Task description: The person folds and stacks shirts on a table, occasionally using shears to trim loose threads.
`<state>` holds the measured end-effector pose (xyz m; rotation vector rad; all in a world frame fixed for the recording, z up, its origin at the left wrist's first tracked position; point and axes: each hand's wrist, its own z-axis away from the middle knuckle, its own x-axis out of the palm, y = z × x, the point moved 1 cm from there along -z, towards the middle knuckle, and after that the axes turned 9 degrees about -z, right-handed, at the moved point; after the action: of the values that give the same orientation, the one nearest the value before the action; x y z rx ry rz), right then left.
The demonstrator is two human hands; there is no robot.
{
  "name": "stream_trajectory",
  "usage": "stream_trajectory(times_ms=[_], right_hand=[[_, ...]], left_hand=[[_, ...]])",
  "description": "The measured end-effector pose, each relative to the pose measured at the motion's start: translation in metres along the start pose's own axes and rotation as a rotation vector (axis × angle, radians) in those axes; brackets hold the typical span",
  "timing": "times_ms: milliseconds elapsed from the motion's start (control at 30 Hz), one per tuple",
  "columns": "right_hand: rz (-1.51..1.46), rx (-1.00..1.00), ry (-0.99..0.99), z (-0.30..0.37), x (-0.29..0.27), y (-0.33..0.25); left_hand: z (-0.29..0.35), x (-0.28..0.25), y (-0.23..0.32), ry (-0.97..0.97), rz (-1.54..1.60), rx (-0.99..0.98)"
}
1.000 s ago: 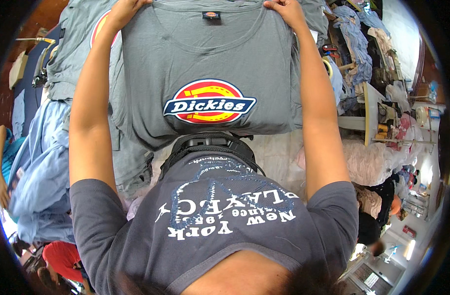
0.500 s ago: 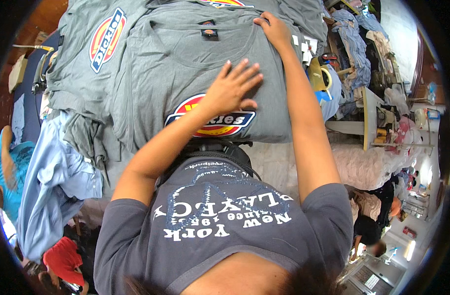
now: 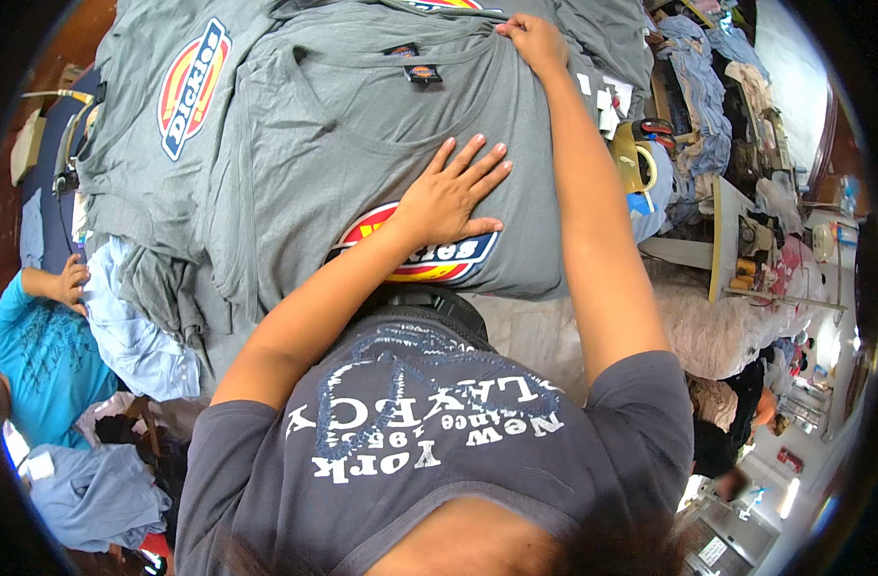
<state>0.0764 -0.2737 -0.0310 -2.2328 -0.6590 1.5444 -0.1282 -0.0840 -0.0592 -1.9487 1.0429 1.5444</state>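
Note:
A grey T-shirt (image 3: 381,178) lies spread in front of me, its wide neckline at the far side and a red, yellow and blue logo patch near its front edge. My left hand (image 3: 450,200) rests flat on the cloth with spread fingers, partly covering the patch. At the far right shoulder of the shirt, my right hand (image 3: 537,43) is closed in a pinch on the fabric beside the neckline. A small dark label (image 3: 422,74) shows inside the back of the neck.
More grey T-shirts (image 3: 160,182) lie beneath and to the left. Beyond my right forearm stand a yellow tape dispenser-like object (image 3: 636,165) and white paper tags (image 3: 612,96). A person in a blue top (image 3: 50,336) handles light blue garments (image 3: 136,317) at the left.
My right hand's fingers have closed on the shoulder fabric. My left hand stays flat on the shirt, slightly nearer me. The person at the left has shifted the light blue garments.

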Motion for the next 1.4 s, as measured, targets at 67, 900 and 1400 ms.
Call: stream_trajectory(times_ms=[67,900,1400], right_hand=[[0.055,0.004,-0.05,-0.003,0.002,-0.001],[0.057,-0.113,0.273,0.057,0.001,-0.02],[-0.167,-0.03,0.236,0.03,-0.025,-0.036]], left_hand=[[0.002,0.004,0.001,0.018,-0.012,-0.009],[0.037,-0.094,-0.254,0.08,-0.355,-0.541],[0.03,-0.118,-0.274,0.125,0.108,-0.588]])
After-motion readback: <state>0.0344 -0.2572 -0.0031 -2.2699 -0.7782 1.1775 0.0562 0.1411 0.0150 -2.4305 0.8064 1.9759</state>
